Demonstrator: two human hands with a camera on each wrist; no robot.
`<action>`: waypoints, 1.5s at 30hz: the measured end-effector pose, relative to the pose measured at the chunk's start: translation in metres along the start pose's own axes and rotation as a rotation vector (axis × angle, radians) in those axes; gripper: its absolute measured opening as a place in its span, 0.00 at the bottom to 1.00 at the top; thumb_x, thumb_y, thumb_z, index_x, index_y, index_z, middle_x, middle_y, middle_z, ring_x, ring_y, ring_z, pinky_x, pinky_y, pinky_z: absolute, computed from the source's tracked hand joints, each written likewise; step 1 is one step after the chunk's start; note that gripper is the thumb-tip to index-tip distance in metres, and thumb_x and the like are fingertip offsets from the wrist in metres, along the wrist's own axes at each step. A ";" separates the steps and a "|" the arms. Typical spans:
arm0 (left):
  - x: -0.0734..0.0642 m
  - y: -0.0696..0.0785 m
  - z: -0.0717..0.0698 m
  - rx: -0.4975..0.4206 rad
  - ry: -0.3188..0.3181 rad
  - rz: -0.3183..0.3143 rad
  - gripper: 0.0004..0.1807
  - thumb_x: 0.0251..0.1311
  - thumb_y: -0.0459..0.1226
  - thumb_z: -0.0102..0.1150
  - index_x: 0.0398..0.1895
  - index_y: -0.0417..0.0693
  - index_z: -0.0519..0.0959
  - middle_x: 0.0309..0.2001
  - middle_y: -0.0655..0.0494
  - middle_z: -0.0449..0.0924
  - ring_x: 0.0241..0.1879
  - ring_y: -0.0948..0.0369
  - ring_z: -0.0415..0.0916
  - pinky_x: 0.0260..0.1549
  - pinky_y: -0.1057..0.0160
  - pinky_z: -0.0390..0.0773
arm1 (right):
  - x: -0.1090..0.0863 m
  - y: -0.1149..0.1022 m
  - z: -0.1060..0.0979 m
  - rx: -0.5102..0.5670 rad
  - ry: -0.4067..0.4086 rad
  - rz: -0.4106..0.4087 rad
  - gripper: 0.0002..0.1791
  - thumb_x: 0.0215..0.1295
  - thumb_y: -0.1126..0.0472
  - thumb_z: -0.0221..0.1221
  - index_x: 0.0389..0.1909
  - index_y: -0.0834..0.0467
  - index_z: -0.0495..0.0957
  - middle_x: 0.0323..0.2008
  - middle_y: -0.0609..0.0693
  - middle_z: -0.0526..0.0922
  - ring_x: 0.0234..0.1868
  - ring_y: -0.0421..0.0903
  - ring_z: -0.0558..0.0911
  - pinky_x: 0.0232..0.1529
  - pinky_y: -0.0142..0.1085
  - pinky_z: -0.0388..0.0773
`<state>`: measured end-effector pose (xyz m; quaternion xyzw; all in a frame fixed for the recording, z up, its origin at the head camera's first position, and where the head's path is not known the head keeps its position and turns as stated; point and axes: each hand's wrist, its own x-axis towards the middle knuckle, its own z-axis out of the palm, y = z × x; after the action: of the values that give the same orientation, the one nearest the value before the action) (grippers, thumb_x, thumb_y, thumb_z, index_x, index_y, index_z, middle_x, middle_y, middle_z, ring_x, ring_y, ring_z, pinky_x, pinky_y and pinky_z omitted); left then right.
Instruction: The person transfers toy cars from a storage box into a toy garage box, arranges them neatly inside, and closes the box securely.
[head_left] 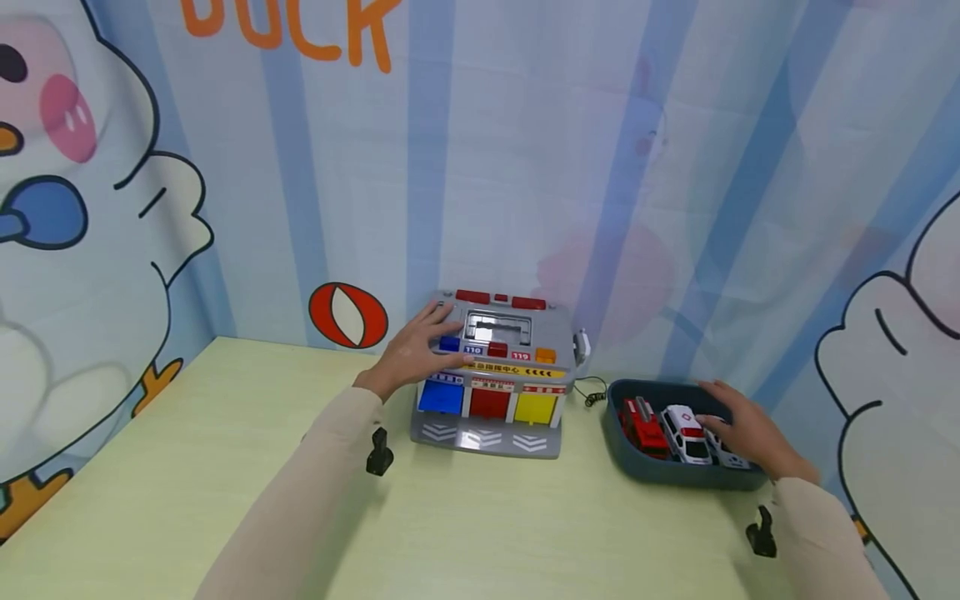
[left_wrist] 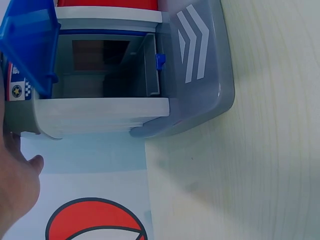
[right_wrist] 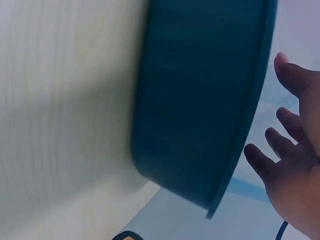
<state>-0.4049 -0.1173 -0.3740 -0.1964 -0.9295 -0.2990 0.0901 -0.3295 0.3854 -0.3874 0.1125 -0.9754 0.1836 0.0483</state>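
A grey toy emergency station (head_left: 487, 442) stands on the table, with blue, red and yellow garage doors along its front. My left hand (head_left: 416, 348) rests on the left side of its roof, fingers spread. In the left wrist view the blue door (left_wrist: 35, 42) is swung up, exposing the compartment (left_wrist: 85, 80) behind it. My right hand (head_left: 753, 429) hovers over the right end of a dark teal tray (head_left: 660, 473), its fingers loosely extended. Inside lie a red fire truck (head_left: 643, 429), a white ambulance (head_left: 686, 435) and a white toy car (head_left: 723, 454), partly hidden by the hand.
The pale wooden table (head_left: 480, 533) meets a printed curtain (head_left: 510, 167) behind the toys. On the station's right side is a white handle (head_left: 582, 347), and a dark coiled cord (head_left: 595, 397) lies between station and tray.
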 end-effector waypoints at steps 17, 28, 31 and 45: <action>-0.001 0.001 0.002 0.040 0.009 0.003 0.43 0.56 0.62 0.62 0.73 0.57 0.67 0.81 0.56 0.48 0.82 0.52 0.35 0.75 0.35 0.48 | -0.004 0.020 0.008 -0.059 -0.057 0.046 0.29 0.69 0.67 0.57 0.68 0.73 0.64 0.69 0.82 0.53 0.56 0.76 0.74 0.40 0.54 0.76; 0.000 -0.001 0.003 0.010 0.013 0.007 0.42 0.56 0.61 0.63 0.73 0.57 0.68 0.81 0.56 0.48 0.82 0.52 0.36 0.74 0.34 0.48 | -0.002 0.026 0.012 -0.086 -0.109 0.092 0.26 0.69 0.70 0.54 0.66 0.74 0.66 0.69 0.83 0.50 0.59 0.79 0.70 0.32 0.43 0.72; 0.000 0.000 0.003 0.000 0.012 0.006 0.43 0.55 0.61 0.63 0.73 0.56 0.68 0.81 0.55 0.48 0.82 0.52 0.36 0.74 0.34 0.48 | -0.001 0.026 0.013 -0.077 -0.116 0.102 0.25 0.68 0.71 0.53 0.66 0.74 0.66 0.68 0.84 0.50 0.57 0.76 0.73 0.31 0.42 0.72; 0.000 -0.003 0.003 -0.001 0.021 0.008 0.42 0.56 0.62 0.63 0.73 0.58 0.68 0.81 0.57 0.48 0.82 0.53 0.35 0.74 0.35 0.49 | 0.010 0.031 0.013 -0.183 -0.169 0.095 0.24 0.66 0.69 0.56 0.62 0.72 0.71 0.65 0.84 0.56 0.63 0.84 0.61 0.58 0.72 0.66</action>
<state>-0.4062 -0.1177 -0.3778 -0.1970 -0.9275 -0.3013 0.1008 -0.3469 0.4069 -0.4088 0.0762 -0.9928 0.0860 -0.0327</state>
